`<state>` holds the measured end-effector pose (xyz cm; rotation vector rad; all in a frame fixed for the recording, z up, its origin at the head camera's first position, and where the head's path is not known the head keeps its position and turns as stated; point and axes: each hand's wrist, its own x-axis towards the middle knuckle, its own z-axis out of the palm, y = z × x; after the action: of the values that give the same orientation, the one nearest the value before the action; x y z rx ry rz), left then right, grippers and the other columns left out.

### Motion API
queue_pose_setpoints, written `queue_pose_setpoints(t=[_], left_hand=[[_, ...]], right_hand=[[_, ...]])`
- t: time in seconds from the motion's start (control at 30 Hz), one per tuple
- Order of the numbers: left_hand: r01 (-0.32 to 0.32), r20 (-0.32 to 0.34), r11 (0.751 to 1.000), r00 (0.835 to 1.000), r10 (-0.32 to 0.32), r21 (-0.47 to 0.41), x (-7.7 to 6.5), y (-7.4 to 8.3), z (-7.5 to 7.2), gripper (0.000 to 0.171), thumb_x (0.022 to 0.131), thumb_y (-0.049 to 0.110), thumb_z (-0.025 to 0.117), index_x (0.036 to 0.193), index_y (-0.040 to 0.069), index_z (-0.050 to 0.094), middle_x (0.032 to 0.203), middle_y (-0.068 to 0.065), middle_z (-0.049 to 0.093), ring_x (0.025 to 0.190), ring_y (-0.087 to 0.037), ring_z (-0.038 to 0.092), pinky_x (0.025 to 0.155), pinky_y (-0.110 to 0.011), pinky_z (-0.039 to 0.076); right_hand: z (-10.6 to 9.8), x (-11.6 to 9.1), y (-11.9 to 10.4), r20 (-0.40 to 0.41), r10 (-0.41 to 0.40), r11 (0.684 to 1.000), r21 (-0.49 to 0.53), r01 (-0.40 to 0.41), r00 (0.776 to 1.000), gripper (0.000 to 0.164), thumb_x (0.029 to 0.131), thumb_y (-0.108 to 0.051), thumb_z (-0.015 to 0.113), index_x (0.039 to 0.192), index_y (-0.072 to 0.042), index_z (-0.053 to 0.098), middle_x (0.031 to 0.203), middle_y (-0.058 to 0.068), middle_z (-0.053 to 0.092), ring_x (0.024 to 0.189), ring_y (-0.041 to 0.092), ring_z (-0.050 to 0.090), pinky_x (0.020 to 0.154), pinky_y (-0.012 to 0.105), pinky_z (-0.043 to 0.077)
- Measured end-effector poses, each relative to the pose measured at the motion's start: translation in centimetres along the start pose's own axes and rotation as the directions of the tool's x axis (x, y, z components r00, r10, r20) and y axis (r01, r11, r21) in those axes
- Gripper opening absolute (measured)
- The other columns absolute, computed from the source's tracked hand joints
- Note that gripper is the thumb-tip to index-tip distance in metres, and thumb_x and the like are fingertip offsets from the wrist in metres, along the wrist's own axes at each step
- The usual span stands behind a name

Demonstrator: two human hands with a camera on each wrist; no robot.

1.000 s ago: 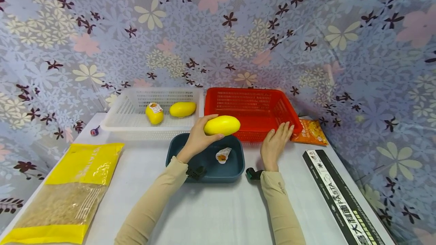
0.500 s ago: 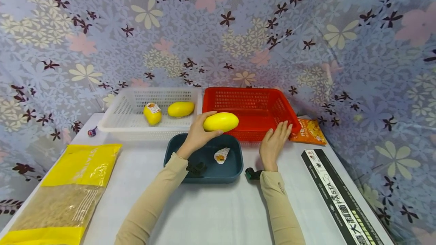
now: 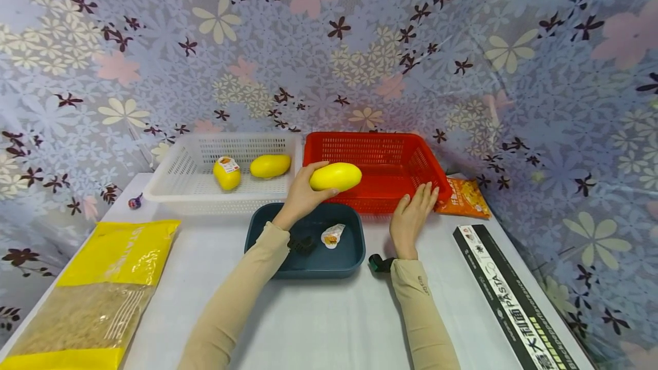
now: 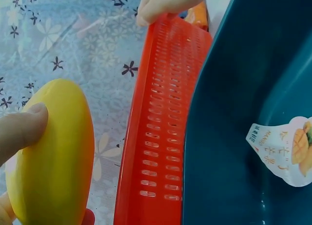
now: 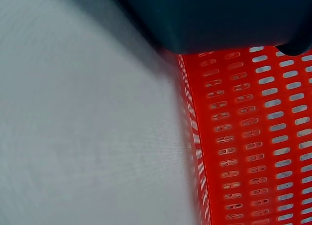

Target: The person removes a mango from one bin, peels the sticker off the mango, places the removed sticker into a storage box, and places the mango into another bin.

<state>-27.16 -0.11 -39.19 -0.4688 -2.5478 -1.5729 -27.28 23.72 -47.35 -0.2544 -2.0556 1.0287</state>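
**Left hand [image 3: 300, 196] grips a yellow fruit [image 3: 336, 177], right hand [image 3: 411, 221] on the red basket [image 3: 382, 180]**

Head view: the left hand curls round the fruit, holding it in the air at one o'clock from the teal tub [image 3: 319, 273]. The right hand, fingers stretched out, rests on the red basket's near rim, at that basket's four o'clock. A loose label [image 3: 333, 236] lies inside the tub. The white basket [image 3: 226, 205], at ten o'clock from the tub, holds two more yellow fruits [image 3: 270, 166]. On the table [image 3: 329, 324], a yellow bag [image 3: 97, 296] lies between eight and nine o'clock, a pasta box [image 3: 514, 298] between three and four.

Left wrist view: the fruit sits at eight o'clock, a fingertip on its side; the right hand touches the red basket at twelve; the tub fills three o'clock.

Right wrist view: the red basket spans three to five o'clock, the tub is at one, the table at nine.
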Motion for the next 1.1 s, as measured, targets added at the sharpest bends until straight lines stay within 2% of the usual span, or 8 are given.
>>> queue_pose_setpoints(t=[0.37, 0.67, 0.9, 1.1], left_hand=[[0.001, -0.003, 0.999, 1.0, -0.001, 0.043, 1.7, 0.5, 0.7, 0.065, 0.084, 0.02, 0.074, 0.142, 0.009, 0.046, 0.138, -0.017, 0.046, 0.117, -0.033, 0.047, 0.104, -0.048, 0.043], [0.029, 0.0, 0.996, 1.0, -0.029, 0.082, 3.0, 0.1, 1.5, 0.064, 0.083, 0.024, 0.076, 0.14, 0.013, 0.048, 0.132, -0.016, 0.048, 0.111, -0.032, 0.051, 0.1, -0.046, 0.046], [0.045, 0.011, 0.991, 0.999, -0.047, 0.125, 3.6, -0.1, 2.1, 0.064, 0.083, 0.025, 0.076, 0.14, 0.015, 0.048, 0.133, -0.015, 0.048, 0.112, -0.031, 0.052, 0.1, -0.046, 0.047], [0.051, 0.013, 0.99, 0.998, -0.053, 0.134, 3.7, 0.0, 2.3, 0.066, 0.082, 0.025, 0.076, 0.141, 0.012, 0.048, 0.134, -0.017, 0.048, 0.113, -0.033, 0.052, 0.102, -0.047, 0.047]], right_hand=[[-0.2, 0.0, 0.1, 0.005, 0.01, 1.0, -0.021, -0.01, 1.0, 0.051, 0.101, -0.014, 0.039, 0.143, 0.014, 0.034, 0.154, 0.028, 0.028, 0.15, 0.038, 0.01, 0.121, 0.054, 0.01], [-0.3, -0.2, -0.1, 0.033, 0.022, 1.0, -0.014, -0.022, 0.999, 0.051, 0.101, -0.013, 0.041, 0.145, 0.012, 0.032, 0.157, 0.025, 0.025, 0.15, 0.037, 0.008, 0.122, 0.052, 0.008], [-0.3, -0.1, 0.0, 0.037, 0.027, 0.999, -0.023, -0.026, 0.999, 0.052, 0.102, -0.016, 0.039, 0.145, 0.011, 0.032, 0.156, 0.025, 0.026, 0.15, 0.037, 0.008, 0.122, 0.052, 0.008], [-0.3, 0.0, 0.0, 0.045, 0.039, 0.999, -0.034, -0.038, 0.998, 0.052, 0.101, -0.015, 0.04, 0.145, 0.01, 0.032, 0.156, 0.025, 0.026, 0.15, 0.036, 0.008, 0.122, 0.052, 0.009]])
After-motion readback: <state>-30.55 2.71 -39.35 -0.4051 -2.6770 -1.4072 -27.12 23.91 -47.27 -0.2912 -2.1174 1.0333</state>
